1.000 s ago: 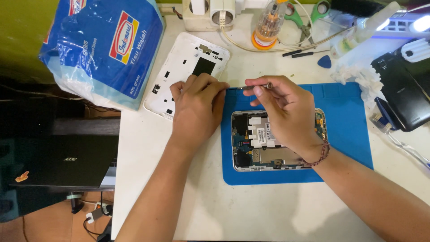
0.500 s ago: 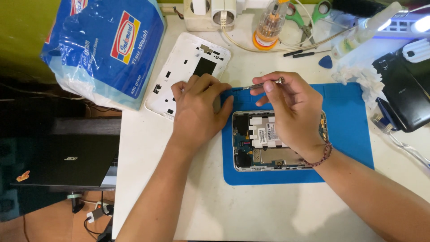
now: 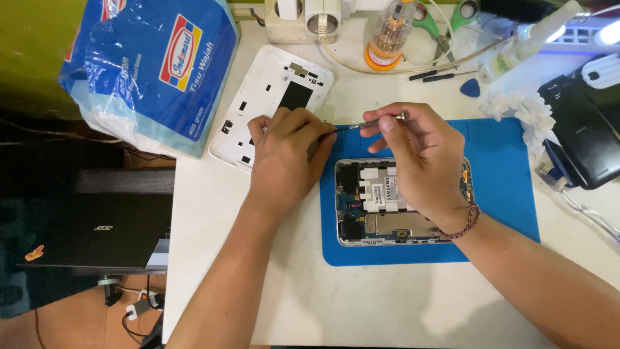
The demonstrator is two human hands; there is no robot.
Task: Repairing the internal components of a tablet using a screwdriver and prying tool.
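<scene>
Nearest the camera, the white table is bare right up to its near edge, so both forearms have plenty of room to rest and slide.

Next out is the blue work mat with the opened tablet lying flat on it, back off, board and shields showing. It sits on the left half of the mat, its left edge close to the mat's left edge. The right hand hovers over the tablet's upper right part and pinches a thin precision screwdriver between thumb and fingers, shaft lying nearly level and pointing left.

The left hand is curled just left of the tablet, fingers closed around the driver's tip. Whether it's pinching a tiny screw or just the bit, I can't tell, too small. If it's a screw, I'd keep that pinch low over the mat, so anything dropped lands on blue and not on the white table.

Just past the left hand is the white back cover, inside up, touching the knuckles more or less. To its left a bag of tissues hangs over the table's left edge. That side is tight.

Far side is crowded: screwdriver bit set, scissors, blue pick, crumpled tissue. The open room is on the mat's right half.
</scene>
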